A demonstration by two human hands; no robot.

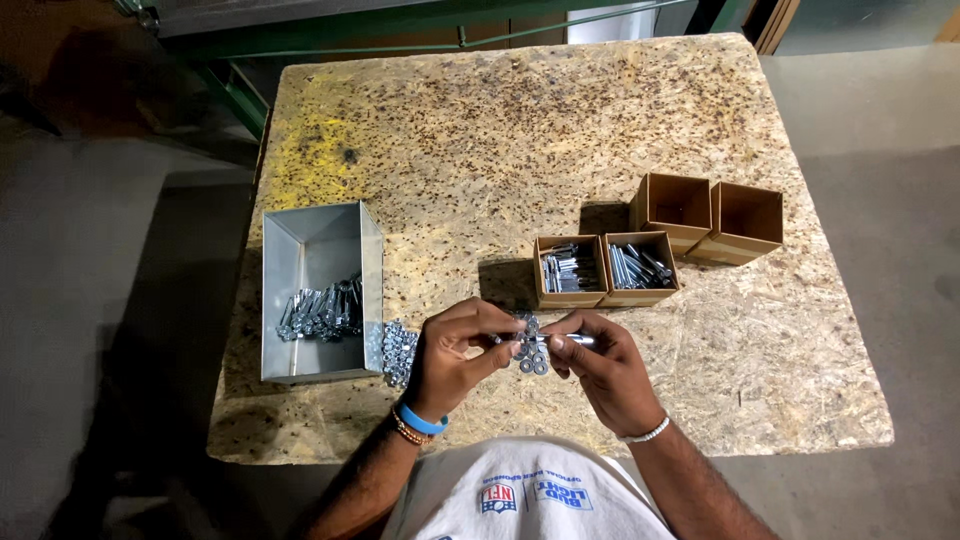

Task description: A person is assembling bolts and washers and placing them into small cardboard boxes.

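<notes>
My left hand and my right hand meet over the near middle of the chipboard table. Between them they hold a silver bolt lying sideways; my right fingers grip its shaft end and my left fingertips pinch the other end. A small heap of washers lies on the table right under the fingers. A pile of nuts sits just left of my left hand, against the metal tray, which holds several bolts.
Two small cardboard boxes with bolts in them stand just beyond my hands. Two more cardboard boxes, showing nothing inside, stand behind them to the right. Green metal framing runs past the table's far left corner.
</notes>
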